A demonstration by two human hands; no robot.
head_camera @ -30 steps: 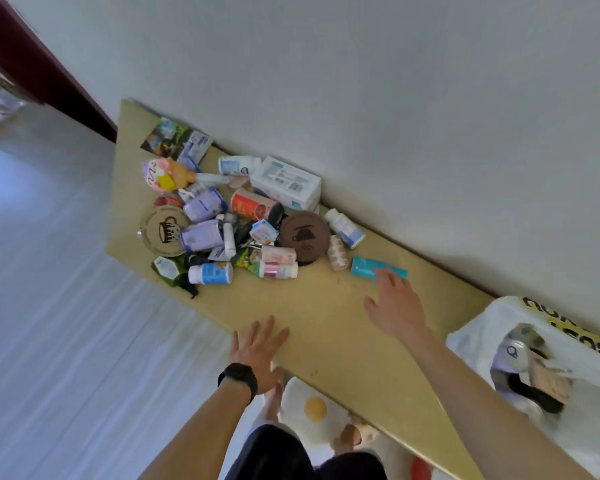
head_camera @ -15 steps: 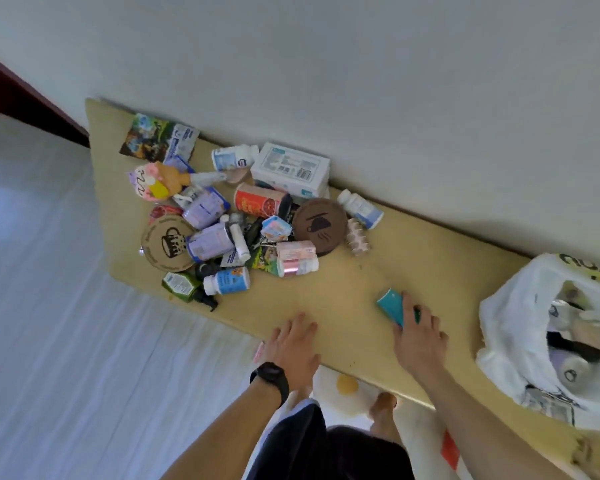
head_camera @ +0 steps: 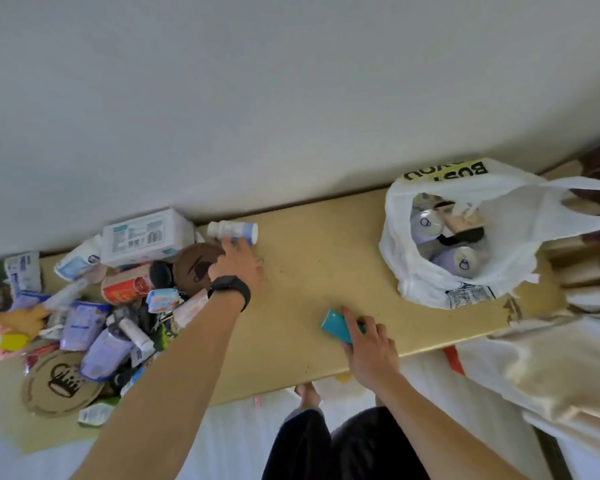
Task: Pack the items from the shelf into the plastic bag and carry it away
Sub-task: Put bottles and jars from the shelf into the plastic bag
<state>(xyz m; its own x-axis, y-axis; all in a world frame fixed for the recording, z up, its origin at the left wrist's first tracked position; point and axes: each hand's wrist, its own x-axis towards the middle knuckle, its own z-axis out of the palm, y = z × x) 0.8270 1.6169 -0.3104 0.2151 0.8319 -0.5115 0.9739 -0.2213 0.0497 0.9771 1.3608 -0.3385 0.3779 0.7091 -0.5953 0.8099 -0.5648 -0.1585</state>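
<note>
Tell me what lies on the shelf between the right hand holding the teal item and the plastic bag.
Nothing: the head view shows bare shelf between the right hand with the teal item and the plastic bag.

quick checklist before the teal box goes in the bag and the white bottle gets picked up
1. Right hand grips the teal box: ok, fingers are wrapped over it above the shelf.
2. Plastic bag mouth open: ok, cans are visible inside.
3. Room left in the bag: cannot tell, its depth is hidden.
4. Path from box to bag clear: ok, only bare shelf lies between them.
5. Left hand has the white bottle: not ok, fingertips touch it, no closed grip yet.
6. Bag stable on the shelf: cannot tell, it sits near the front edge.
</note>
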